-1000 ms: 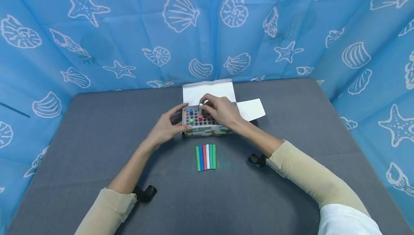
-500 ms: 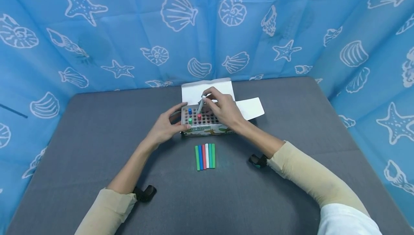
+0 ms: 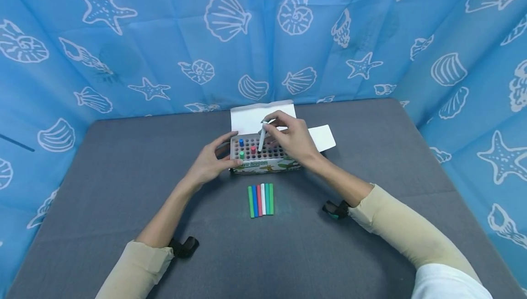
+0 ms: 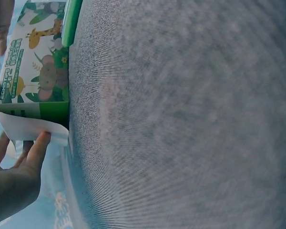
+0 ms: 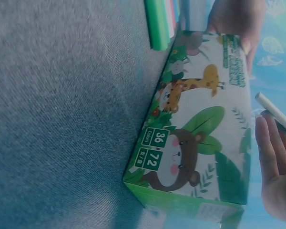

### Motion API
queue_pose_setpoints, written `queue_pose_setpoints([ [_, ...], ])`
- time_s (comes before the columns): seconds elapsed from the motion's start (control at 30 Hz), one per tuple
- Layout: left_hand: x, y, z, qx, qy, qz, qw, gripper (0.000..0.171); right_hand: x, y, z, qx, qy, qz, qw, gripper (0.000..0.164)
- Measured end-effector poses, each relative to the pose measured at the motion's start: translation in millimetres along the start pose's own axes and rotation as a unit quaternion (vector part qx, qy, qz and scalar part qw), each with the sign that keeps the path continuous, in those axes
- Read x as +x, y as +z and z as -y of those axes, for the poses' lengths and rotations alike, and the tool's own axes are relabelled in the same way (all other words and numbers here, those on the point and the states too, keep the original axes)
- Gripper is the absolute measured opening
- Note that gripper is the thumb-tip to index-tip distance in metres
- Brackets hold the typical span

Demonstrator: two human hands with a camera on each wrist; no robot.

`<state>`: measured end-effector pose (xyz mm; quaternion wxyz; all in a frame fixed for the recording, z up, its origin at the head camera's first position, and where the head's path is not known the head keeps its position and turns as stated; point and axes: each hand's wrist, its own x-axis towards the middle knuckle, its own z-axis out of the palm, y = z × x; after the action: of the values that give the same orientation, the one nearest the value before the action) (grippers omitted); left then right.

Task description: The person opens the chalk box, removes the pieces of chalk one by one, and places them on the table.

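Note:
A printed cardboard box (image 3: pixel 263 167) stands on the table with its lid open, showing rows of holes. My left hand (image 3: pixel 207 162) grips the box's left end, thumb at the front and fingers at the back; in the left wrist view its fingers press the white end flap (image 4: pixel 31 128). Between thumb and fingers my right hand (image 3: pixel 294 139) pinches a white chalk stick (image 3: pixel 262 138), tilted, its lower end right over the holes. Blue (image 3: pixel 241 142), red (image 3: pixel 253 150) and green (image 3: pixel 242 154) stick ends poke up from holes at the left.
In front of the box lies a side-by-side row of several coloured sticks (image 3: pixel 260 200) on the grey table (image 3: pixel 263 253). The raised white lid (image 3: pixel 243 118) and a side flap (image 3: pixel 323 138) spread behind and right of the box. A blue shell-print curtain (image 3: pixel 173 29) hangs behind.
The white chalk stick went from nearly upright to tilted, and my right hand moved it rightward and a little toward the front over the holes. The left hand keeps its grip on the box.

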<state>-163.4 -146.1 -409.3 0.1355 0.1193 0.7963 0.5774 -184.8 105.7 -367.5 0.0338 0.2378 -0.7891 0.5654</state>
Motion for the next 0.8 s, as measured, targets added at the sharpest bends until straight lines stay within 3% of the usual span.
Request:
queue_pose_setpoints([
  [0.3,-1.1,-0.5,-0.1,0.003,0.001,-0.005,1.0000,0.080,-18.0,-6.9,11.1,0.034,0.078,0.015,0.996,0.022],
  [0.8,-1.0,-0.2,1.3,0.002,0.003,-0.001,1.0000,0.077,-54.7,-18.1,11.6,0.050,0.152,0.054,0.986,0.022],
])
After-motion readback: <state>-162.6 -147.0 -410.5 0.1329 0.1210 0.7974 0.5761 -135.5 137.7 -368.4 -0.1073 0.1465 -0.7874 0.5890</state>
